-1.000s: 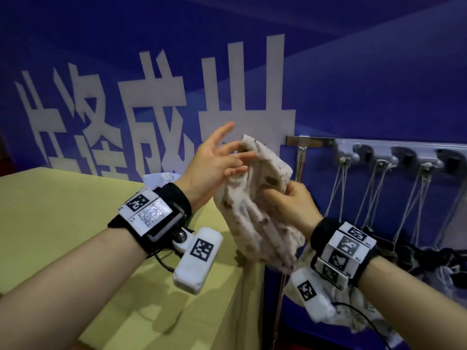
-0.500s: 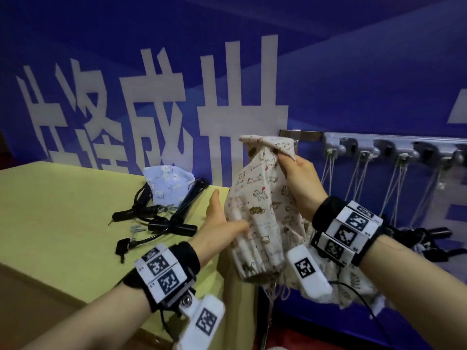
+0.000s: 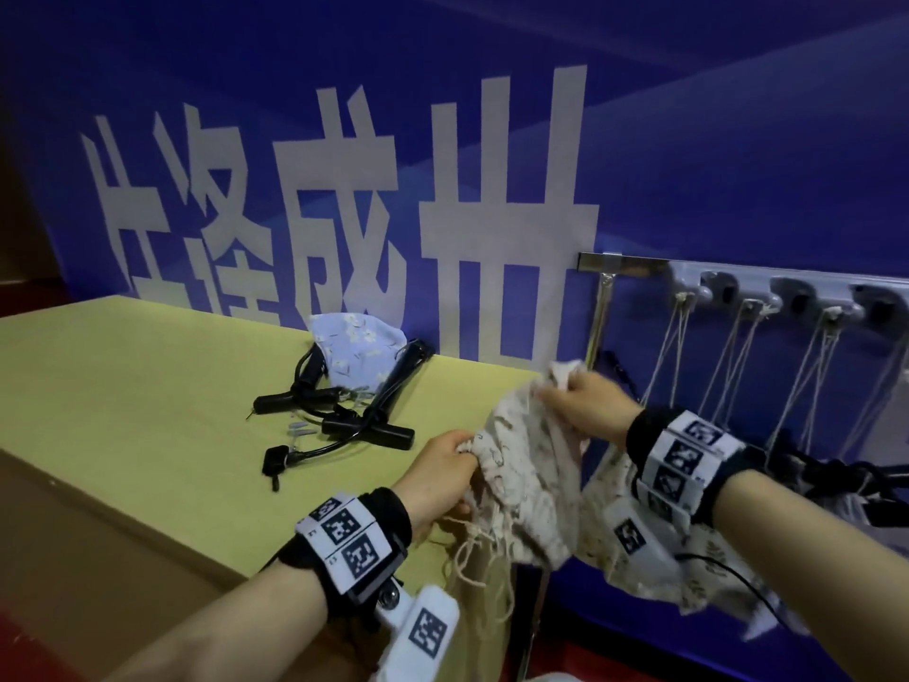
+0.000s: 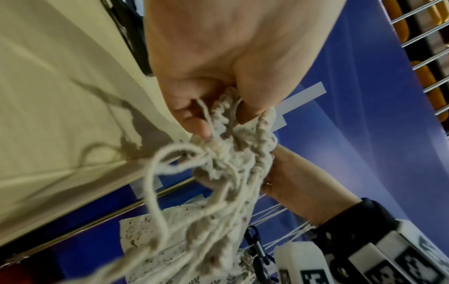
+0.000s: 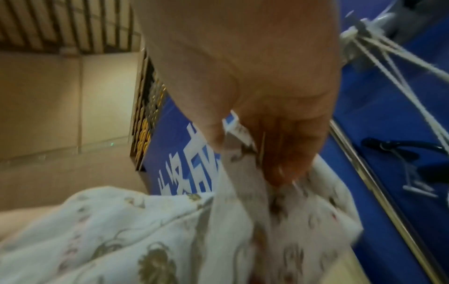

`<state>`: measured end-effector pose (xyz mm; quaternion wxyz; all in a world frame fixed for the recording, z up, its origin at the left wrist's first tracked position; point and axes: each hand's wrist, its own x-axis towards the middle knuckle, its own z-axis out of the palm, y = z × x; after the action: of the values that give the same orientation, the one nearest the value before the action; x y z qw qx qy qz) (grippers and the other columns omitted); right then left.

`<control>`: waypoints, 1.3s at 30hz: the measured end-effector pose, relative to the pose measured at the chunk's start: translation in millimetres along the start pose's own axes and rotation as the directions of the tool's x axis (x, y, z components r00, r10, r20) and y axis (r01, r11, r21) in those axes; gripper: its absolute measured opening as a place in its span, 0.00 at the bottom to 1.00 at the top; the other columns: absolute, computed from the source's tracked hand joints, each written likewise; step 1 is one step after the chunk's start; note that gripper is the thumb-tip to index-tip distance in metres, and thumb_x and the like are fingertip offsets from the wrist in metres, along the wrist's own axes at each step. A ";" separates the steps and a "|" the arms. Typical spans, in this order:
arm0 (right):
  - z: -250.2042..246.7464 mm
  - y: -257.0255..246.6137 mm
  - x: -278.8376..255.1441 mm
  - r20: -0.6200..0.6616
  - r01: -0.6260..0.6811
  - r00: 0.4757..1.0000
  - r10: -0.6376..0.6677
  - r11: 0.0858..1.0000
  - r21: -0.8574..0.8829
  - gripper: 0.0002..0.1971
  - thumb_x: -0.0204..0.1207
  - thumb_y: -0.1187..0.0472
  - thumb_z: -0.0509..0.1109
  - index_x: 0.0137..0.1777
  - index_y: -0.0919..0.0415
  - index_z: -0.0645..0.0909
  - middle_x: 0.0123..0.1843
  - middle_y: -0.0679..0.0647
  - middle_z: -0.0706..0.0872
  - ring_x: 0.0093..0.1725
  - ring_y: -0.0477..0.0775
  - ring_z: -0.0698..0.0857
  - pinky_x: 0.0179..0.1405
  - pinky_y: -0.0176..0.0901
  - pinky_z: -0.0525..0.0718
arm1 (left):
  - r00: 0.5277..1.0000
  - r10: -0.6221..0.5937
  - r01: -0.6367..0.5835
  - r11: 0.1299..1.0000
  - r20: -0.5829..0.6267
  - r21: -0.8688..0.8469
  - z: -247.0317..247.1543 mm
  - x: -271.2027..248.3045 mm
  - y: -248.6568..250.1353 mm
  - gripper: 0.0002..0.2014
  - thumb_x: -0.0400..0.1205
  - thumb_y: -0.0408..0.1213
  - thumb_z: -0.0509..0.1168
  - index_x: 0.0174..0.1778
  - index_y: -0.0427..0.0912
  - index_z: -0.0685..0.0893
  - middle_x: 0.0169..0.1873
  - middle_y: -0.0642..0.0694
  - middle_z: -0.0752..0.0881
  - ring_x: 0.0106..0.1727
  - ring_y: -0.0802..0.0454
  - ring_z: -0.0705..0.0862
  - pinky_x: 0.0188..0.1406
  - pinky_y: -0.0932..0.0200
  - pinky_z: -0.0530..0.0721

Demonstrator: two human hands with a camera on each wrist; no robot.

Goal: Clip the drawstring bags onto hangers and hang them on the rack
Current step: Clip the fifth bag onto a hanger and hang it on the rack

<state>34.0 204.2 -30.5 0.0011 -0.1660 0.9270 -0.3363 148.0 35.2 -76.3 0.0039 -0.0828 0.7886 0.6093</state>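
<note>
while the cream printed drawstring bag [image 3: 529, 465] is stretched between both hands at the right end of the yellow table [image 3: 147, 386], its long axis runs from lower left to upper right in the head view. left hand [image 3: 442, 477] is closed in a fist round the gathered mouth of the bag; the left wrist view shows the puckered hem and the loose cords [image 4: 175, 192] bunched inside the curled fingers, cord ends trailing down. right hand [image 3: 580, 403] pinches the opposite, closed end of the bag between thumb and fingers, up near the rack post [image 3: 597, 312]; the right wrist view is blurred but shows the cloth caught under the fingertips [image 5: 279, 173].

relation that matters: the black clip hangers [image 3: 354, 415] lie on the table to the left of, and beyond, the left hand, together with a blue floral bag [image 3: 359, 351]. so the left hand is the nearer one to the hangers, the right hand the nearer one to the rack [image 3: 738, 287].

judgement: bag not yet clipped. the mouth end already points toward the hanger side. the next move likely needs one hand freed for a hanger, and the left is better placed. risk: trailing cords snagging.

on the rack's hooks several bags already hang by their strings [image 3: 738, 366], well right of the held bag.
</note>
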 end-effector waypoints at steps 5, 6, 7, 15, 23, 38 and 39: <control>19.7 -25.0 -7.4 -0.171 0.021 0.968 -0.184 0.737 -0.676 0.23 0.82 0.42 0.56 0.32 0.57 0.70 0.32 0.52 0.75 0.36 0.59 0.79 0.32 0.42 0.71 | 0.998 -0.042 0.039 0.997 -0.041 -0.070 -9.1 12.9 -4.5 0.16 0.83 0.25 0.48 0.47 0.35 0.82 0.26 0.45 0.77 0.18 0.54 0.72 0.16 0.65 0.71; 23.2 -35.2 -4.1 -0.177 0.034 0.952 -0.248 0.664 -0.747 0.21 0.83 0.43 0.56 0.36 0.57 0.72 0.34 0.52 0.76 0.37 0.58 0.80 0.33 0.43 0.72 | 0.997 -0.041 0.036 0.995 -0.060 -0.092 -12.7 19.0 -3.5 0.15 0.83 0.24 0.48 0.45 0.35 0.80 0.26 0.43 0.76 0.18 0.54 0.71 0.16 0.66 0.70; 26.8 -46.9 -1.3 -0.176 0.051 0.938 -0.299 0.620 -0.783 0.17 0.84 0.47 0.58 0.41 0.57 0.75 0.38 0.52 0.78 0.39 0.58 0.81 0.33 0.44 0.72 | 0.996 -0.047 0.038 0.993 -0.079 -0.114 -16.4 24.8 -3.7 0.15 0.83 0.24 0.47 0.45 0.34 0.79 0.26 0.43 0.75 0.18 0.54 0.71 0.15 0.66 0.70; 96.1 -116.2 28.5 0.245 0.604 0.794 -0.556 0.679 -0.418 0.20 0.78 0.64 0.63 0.70 0.62 0.71 0.62 0.64 0.80 0.58 0.66 0.80 0.53 0.53 0.80 | 0.983 -0.126 0.093 0.967 -0.131 -0.237 -31.2 43.3 -30.7 0.16 0.88 0.33 0.48 0.48 0.37 0.82 0.30 0.42 0.83 0.20 0.52 0.79 0.19 0.63 0.74; 154.2 -125.2 60.2 0.490 0.368 0.833 -0.257 0.918 -0.144 0.32 0.75 0.67 0.65 0.80 0.53 0.67 0.76 0.59 0.75 0.73 0.61 0.75 0.69 0.47 0.76 | 0.943 -0.323 0.204 0.756 -0.083 -0.622 -44.6 61.4 -43.2 0.18 0.89 0.29 0.43 0.47 0.31 0.78 0.40 0.33 0.83 0.32 0.45 0.76 0.25 0.59 0.80; 161.7 -115.8 71.7 0.449 0.287 0.877 -0.170 0.936 -0.206 0.36 0.76 0.62 0.69 0.82 0.54 0.60 0.73 0.64 0.77 0.68 0.65 0.80 0.65 0.52 0.82 | 0.945 -0.304 0.290 0.597 0.124 -0.748 -54.0 62.3 -45.1 0.14 0.84 0.19 0.50 0.47 0.28 0.82 0.32 0.34 0.89 0.29 0.44 0.89 0.27 0.56 0.89; 161.6 -115.8 70.9 0.452 0.300 0.874 -0.178 0.930 -0.213 0.35 0.77 0.63 0.67 0.83 0.54 0.59 0.73 0.64 0.77 0.68 0.66 0.80 0.65 0.53 0.82 | 0.950 -0.282 0.286 0.599 0.137 -0.748 -53.9 60.2 -44.2 0.14 0.84 0.20 0.50 0.47 0.29 0.83 0.32 0.33 0.89 0.31 0.43 0.90 0.29 0.56 0.90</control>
<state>21.0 -1.5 -75.5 0.1377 -0.3480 0.9140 -0.1566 99.7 -34.9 -111.3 0.0674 -0.1993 0.4366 0.8747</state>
